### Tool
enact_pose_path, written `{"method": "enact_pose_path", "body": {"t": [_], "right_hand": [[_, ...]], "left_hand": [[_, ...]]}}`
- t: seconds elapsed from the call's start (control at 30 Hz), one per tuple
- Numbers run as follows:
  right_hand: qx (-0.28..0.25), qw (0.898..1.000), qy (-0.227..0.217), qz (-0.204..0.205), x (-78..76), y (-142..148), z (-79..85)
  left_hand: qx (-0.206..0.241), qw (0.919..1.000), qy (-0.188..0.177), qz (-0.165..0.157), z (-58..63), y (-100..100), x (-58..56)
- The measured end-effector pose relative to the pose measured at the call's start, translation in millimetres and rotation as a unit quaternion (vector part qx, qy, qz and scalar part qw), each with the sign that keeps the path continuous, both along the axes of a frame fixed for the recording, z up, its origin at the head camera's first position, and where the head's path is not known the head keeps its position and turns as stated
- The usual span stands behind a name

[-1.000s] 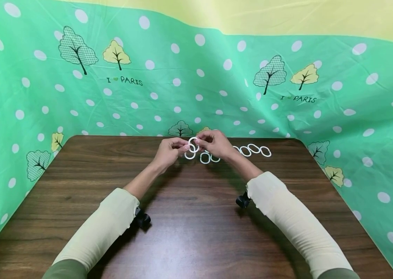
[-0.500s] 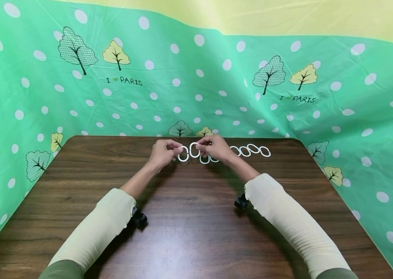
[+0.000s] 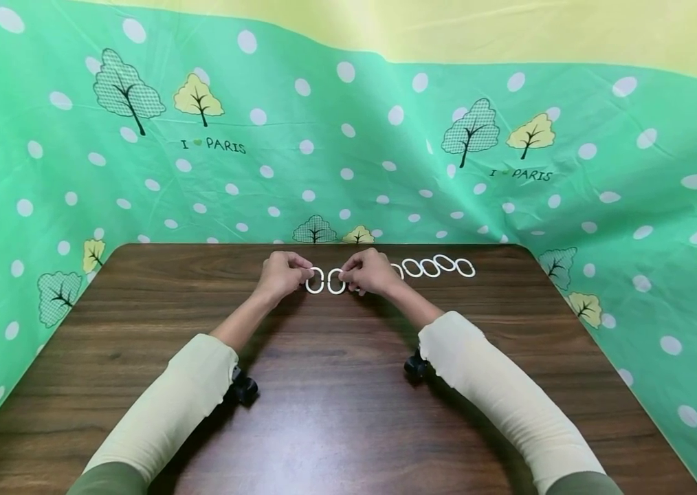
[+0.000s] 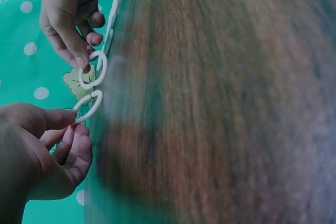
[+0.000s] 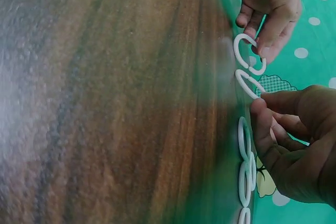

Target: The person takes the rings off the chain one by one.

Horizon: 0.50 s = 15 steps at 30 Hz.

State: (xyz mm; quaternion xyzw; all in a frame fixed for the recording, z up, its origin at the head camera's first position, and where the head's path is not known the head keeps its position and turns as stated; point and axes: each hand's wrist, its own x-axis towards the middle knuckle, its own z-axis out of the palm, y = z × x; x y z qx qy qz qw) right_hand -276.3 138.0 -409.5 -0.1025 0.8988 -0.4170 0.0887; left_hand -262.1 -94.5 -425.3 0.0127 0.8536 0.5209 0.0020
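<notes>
In the head view my left hand [image 3: 280, 276] pinches a white oval plastic link [image 3: 314, 293] between thumb and fingertips. Close on its right, my right hand [image 3: 370, 270] pinches a second white link [image 3: 328, 282] the same way. Both links stand roughly upright near the far side of the table, side by side, a narrow space between them. Each link has a small break in its loop, as the right wrist view shows on the left hand's link [image 5: 238, 53] and the right hand's link [image 5: 243, 85].
Several more white links [image 3: 443, 256] lie in a row on the brown wooden table [image 3: 348, 385], right of my right hand, which partly hides the row. A green dotted cloth [image 3: 299, 172] hangs behind the table's far edge. Black wrist cameras [image 3: 245, 389] sit under both sleeves.
One second ago the two held links overlapped, raised between the hands. They have since come apart and moved lower and left, now side by side. Both hands still pinch them.
</notes>
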Motion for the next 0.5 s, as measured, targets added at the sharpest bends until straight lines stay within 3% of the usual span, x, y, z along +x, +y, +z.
{"method": "enact_pose_path", "body": {"t": [0.13, 0.37, 0.5], "right_hand": [[0.012, 1.0, 0.003, -0.01, 0.7, -2, -0.6], [0.031, 0.999, -0.001, -0.026, 0.8, -6, -0.6], [0.031, 0.999, 0.002, -0.027, 1.6, -4, 0.0]], "left_hand": [[-0.046, 0.9989, 0.005, 0.005, -4.3, -1, -4.6], [-0.087, 0.9962, 0.002, 0.003, -47.4, -4, -47.0], [-0.094, 0.9956, -0.006, 0.0, -58.9, -5, -59.2]]}}
